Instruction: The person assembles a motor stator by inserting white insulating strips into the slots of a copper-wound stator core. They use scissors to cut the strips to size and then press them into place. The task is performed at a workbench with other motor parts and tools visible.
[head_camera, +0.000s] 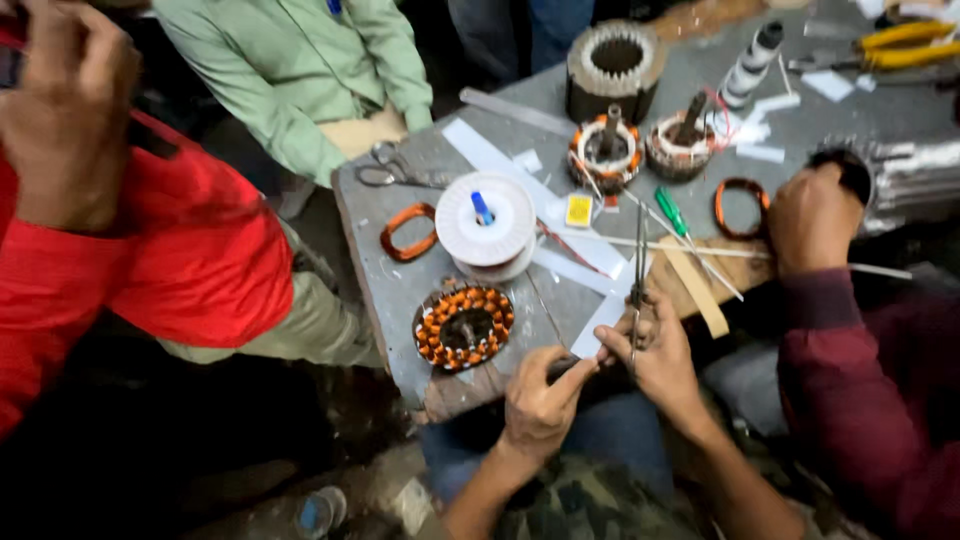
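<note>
Cutting looks to be the work in hand: a strip of white insulating paper lies at the near edge of the grey workbench, with its lower end pinched between thumb and forefinger of the person's left hand. The person's right hand, at about 3 o'clock from the left and almost touching it, is closed around the handles of slim scissors whose blades point away toward 12 o'clock, just beside the strip.

To do this well, I judge the paper should stay taut and flat, the blades square to its edge, and the left fingertips clear of the cut line.

At 9 o'clock from the strip sits a stator wound with copper coils, close by. Beyond it, toward 11 o'clock, stands a white spool, with a loose copper coil to its left. At 1 o'clock lie a green-handled screwdriver and a wooden stick. Farther back at 12 o'clock are 2 more partly wound stators, and behind them a bare steel core.

A co-worker's hand in a maroon sleeve rests on the bench at 2 o'clock, well apart. A person in red stands at 9 o'clock, and one in a green shirt at 11 o'clock. Yellow-handled pliers lie in the far corner.
</note>
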